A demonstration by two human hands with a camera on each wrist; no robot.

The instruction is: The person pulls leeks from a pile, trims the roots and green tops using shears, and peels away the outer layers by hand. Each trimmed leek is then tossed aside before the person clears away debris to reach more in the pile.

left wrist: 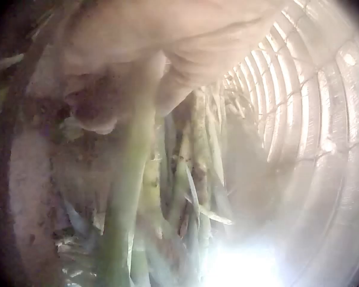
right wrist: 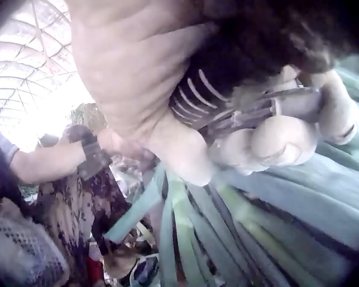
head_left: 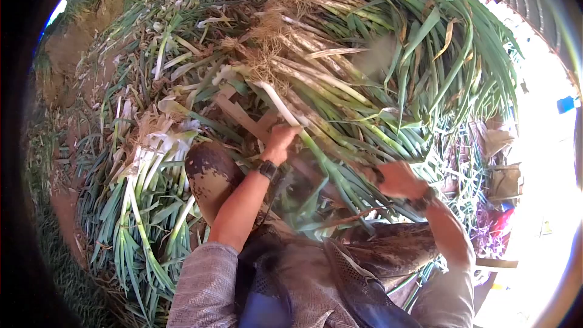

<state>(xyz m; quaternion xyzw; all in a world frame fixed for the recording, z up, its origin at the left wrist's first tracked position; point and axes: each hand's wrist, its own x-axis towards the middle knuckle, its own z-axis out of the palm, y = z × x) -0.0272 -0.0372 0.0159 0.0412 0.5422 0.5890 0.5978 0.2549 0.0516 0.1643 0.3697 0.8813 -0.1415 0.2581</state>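
My left hand (head_left: pixel 282 142) grips a leek (head_left: pixel 280 104) around its pale shaft. The white end points up and away, and the green leaves trail down toward my lap. Seen from the left wrist, the same stalk (left wrist: pixel 130 161) runs down out of the curled hand (left wrist: pixel 167 36). Over the green leaves to the right, my right hand (head_left: pixel 401 180) is curled around a dark handle with pale ribs (right wrist: pixel 197 98). Its fingertips wrap the handle from below in the right wrist view, with fanned leek leaves (right wrist: pixel 227 221) underneath. What the handle belongs to is hidden.
A large heap of rooted leeks (head_left: pixel 340 67) lies ahead and to the right. Cleaned leeks (head_left: pixel 146 176) with white ends lie beside my left knee (head_left: pixel 209 173). Leaf trimmings (head_left: pixel 158 42) cover the ground at left. A ribbed translucent cover (left wrist: pixel 311 95) arches at the side.
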